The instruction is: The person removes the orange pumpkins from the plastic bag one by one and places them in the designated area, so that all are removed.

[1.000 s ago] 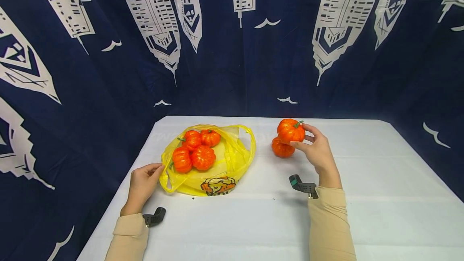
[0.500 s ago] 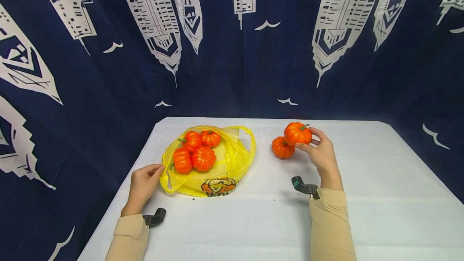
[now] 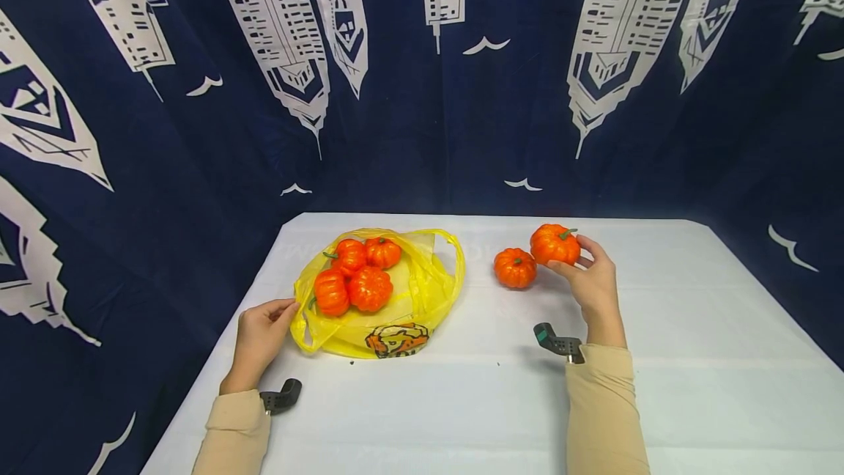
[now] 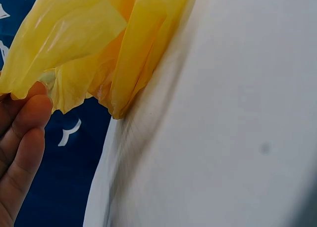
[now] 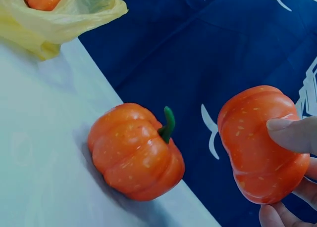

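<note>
My left hand (image 3: pixel 262 336) pinches the left edge of a yellow plastic bag (image 3: pixel 422 292) that lies open on the table. Its fingertips on the thin plastic also show in the left wrist view. Inside the bag sit several small orange pumpkins (image 3: pixel 370 288) with green stems. At the right, my right hand (image 3: pixel 591 281) holds another orange pumpkin (image 3: pixel 552 244) between thumb and fingers. In the right wrist view the thumb presses on the side of this held pumpkin (image 5: pixel 257 143). Just left of it, a separate pumpkin (image 3: pixel 514 268) stands on the table, stem up.
A white cloth covers the table (image 3: pixel 461 416). Behind it hangs a dark blue curtain (image 3: pixel 422 130) printed with white buildings and birds. Black wrist cameras (image 3: pixel 282 395) sit on both forearms. A few dark specks lie near the bag.
My right hand has moved the held pumpkin to the right and slightly down, away from the pumpkin on the table, which now shows fully. The left hand and bag stay put.
</note>
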Tool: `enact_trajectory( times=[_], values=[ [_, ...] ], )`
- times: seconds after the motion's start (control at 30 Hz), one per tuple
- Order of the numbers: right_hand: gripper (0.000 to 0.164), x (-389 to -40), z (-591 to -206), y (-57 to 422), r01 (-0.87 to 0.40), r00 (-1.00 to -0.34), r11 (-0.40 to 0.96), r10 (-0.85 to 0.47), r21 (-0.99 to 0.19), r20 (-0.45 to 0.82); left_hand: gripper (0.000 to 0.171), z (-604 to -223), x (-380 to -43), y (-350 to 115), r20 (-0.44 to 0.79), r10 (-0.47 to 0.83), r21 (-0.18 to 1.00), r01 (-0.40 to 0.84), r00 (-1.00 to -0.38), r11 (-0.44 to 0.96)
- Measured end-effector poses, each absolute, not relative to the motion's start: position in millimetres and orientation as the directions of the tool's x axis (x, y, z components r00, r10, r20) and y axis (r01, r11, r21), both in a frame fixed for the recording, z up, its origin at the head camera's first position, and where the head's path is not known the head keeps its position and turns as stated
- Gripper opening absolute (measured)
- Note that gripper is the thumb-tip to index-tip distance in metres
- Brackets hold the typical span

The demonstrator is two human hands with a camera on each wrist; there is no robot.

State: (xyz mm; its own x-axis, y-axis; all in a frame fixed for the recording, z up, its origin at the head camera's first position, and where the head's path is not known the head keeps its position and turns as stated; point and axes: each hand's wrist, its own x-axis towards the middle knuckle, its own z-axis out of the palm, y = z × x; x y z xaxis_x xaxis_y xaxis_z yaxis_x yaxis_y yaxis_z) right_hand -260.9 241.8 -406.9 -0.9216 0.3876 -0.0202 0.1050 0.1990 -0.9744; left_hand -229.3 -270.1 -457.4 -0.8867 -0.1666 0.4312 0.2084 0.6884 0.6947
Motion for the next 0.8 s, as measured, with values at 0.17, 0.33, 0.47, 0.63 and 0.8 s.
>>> enact_trajectory(
  times=[0.17,0.33,0.47,0.63,0.8],
  values=[
    [0.084,-263.4,-414.6,245.5,0.102,-0.910,0.197,0.415,-0.975,-0.011,0.013,-457.9,-229.4,-270.3,0.427,-0.170,0.695,0.203,-0.888,0.690],
    [0.081,-264.3,-422.1,252.2,0.124,-0.891,0.202,0.453,-0.971,-0.020,0.013,-458.3,-229.3,-270.5,0.432,-0.171,0.694,0.205,-0.885,0.690],
    [0.081,-265.4,-426.4,255.8,0.143,-0.882,0.209,0.470,-0.967,-0.029,0.013,-458.5,-229.4,-270.9,0.428,-0.177,0.697,0.198,-0.886,0.689],
    [0.081,-266.8,-430.2,257.3,0.157,-0.882,0.224,0.470,-0.962,-0.034,0.013,-458.3,-229.4,-271.3,0.418,-0.185,0.705,0.189,-0.890,0.683],
    [0.080,-268.9,-437.5,259.8,0.188,-0.884,0.270,0.466,-0.944,-0.043,0.014,-457.4,-229.4,-271.1,0.414,-0.179,0.705,0.191,-0.893,0.683]
  ],
)
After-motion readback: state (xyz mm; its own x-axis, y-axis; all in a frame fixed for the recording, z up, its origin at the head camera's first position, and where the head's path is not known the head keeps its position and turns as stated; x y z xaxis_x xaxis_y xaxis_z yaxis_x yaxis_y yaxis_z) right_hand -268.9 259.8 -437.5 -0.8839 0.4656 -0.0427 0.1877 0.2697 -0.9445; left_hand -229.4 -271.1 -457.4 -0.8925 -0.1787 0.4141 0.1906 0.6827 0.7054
